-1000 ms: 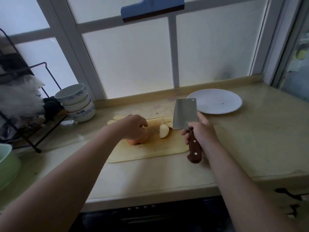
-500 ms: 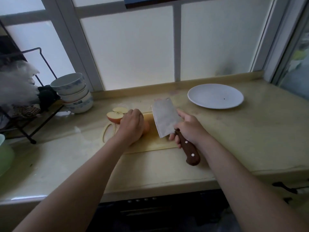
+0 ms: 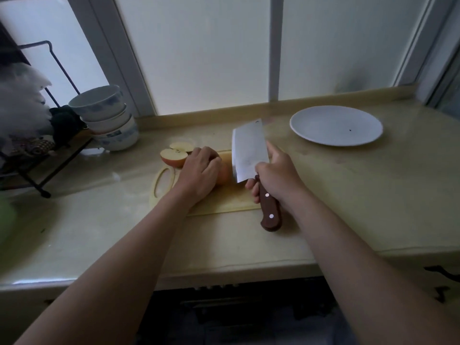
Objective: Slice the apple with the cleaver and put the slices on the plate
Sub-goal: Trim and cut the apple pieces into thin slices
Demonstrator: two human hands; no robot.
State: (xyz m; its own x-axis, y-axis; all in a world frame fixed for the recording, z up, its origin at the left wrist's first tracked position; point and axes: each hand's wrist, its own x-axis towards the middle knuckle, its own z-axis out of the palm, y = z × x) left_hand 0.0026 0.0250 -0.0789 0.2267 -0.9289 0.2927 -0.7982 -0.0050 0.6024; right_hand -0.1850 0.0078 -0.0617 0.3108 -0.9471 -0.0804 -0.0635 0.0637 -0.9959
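On the pale cutting board [image 3: 231, 200] my left hand [image 3: 199, 171] holds down an apple piece [image 3: 224, 173], skin side up, mostly hidden under my fingers. My right hand [image 3: 276, 176] grips the brown handle of the cleaver [image 3: 247, 150]. Its blade stands upright just right of the apple piece, edge down near the board. Two cut apple pieces [image 3: 174, 155] lie cut face up at the board's far left corner. The white plate [image 3: 336, 125] sits bare at the back right of the counter.
A stack of white and blue bowls [image 3: 107, 118] stands at the back left beside a black wire rack [image 3: 37, 155]. A green bowl edge [image 3: 6, 220] shows at the far left. The window sill runs behind the board.
The cleaver has swung left and come down beside the apple piece under my left hand. The view has tilted down, and the slices seen earlier right of the apple are hidden behind the blade.
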